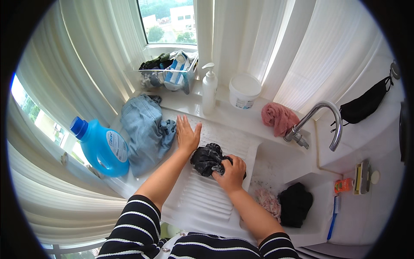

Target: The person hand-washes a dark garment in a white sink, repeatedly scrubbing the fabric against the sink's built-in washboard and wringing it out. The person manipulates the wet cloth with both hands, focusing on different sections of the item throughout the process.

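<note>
Right fingers (235,165) grip sudsy black cloth (205,160), a ribbed washboard (200,196) beneath them; left fingers (184,125) extend, nearly together, blue denim (145,125) just beside them.

We can't see black cloth (206,160) under right hand (233,174); lower edge crops striped top (211,247).
</note>
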Tool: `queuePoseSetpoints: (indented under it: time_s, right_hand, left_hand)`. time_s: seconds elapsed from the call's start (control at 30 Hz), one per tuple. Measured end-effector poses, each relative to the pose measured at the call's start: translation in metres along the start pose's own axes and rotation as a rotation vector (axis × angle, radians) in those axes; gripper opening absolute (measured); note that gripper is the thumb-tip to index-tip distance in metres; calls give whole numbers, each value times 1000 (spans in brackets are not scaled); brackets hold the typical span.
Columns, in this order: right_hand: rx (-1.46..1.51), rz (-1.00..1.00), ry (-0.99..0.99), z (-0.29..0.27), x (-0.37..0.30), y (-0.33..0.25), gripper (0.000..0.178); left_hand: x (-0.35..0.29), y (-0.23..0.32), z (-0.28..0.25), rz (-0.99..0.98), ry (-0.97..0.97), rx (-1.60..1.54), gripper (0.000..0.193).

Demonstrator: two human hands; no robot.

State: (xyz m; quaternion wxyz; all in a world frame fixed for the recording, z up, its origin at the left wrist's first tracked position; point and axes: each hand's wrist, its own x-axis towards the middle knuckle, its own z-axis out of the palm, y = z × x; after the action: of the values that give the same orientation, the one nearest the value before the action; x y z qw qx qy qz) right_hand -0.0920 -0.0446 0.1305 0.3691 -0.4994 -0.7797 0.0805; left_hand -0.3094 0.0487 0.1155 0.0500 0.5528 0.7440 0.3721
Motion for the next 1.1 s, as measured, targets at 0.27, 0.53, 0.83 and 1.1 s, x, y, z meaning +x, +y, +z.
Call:
queuePoseSetpoints:
  time_s: [0.27,0.53,0.83,1.1]
  right_hand:
    - [22,-23,-38,-7,1,1,45]
    - [24,-47,4,-9,4,-1,43]
    - [7,-40,-75,-11,0,-1,48]
    - [25,-36,-67,-7,-1,-2,49]
  left_hand:
    - [80,-50,-3,-366,-193,235,100]
    - [10,10,23,246,-693,-5,70]
    - [5,82,-31,40,-1184,-750,71]
    - [42,-27,-5,-218,-286,468,91]
